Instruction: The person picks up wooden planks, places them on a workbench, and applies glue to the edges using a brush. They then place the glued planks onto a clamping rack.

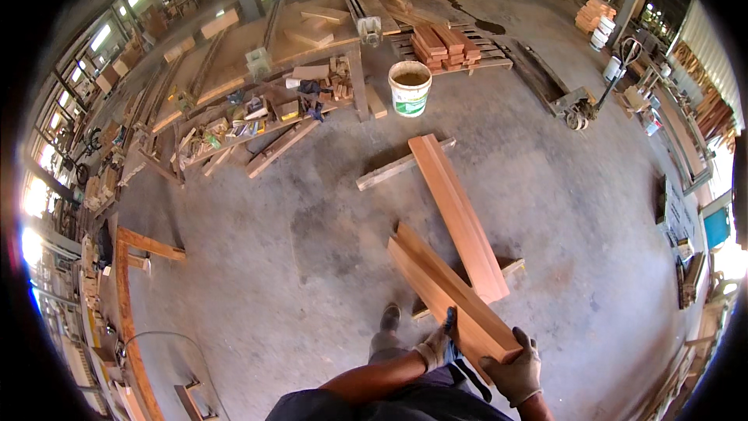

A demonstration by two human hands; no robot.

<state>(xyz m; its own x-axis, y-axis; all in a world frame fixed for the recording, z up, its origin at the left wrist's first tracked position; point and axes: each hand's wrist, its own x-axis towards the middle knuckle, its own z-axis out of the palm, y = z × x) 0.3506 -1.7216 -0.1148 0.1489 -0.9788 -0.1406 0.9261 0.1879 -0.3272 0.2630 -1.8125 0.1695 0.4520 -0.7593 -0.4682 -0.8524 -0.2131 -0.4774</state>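
Observation:
Both my hands wear grey work gloves. My right hand [516, 374] grips the near end of a reddish wooden plank [436, 281] that slants up and left from it. My left hand [435, 345] holds the same plank on its left edge, just beside the right hand. A second plank lies close along the first one's left side. A longer reddish plank [456, 210] rests on the concrete floor, crossing over a pale wooden batten [393, 169] at its far end. My foot [389, 318] stands left of the planks.
A white bucket [409, 87] of brownish liquid stands beyond the planks. A cluttered workbench [257, 121] with tools and offcuts is at upper left. Stacked red boards on a pallet [446, 47] and a pallet jack [584, 105] sit at the back. A wooden frame [125, 296] lies at left.

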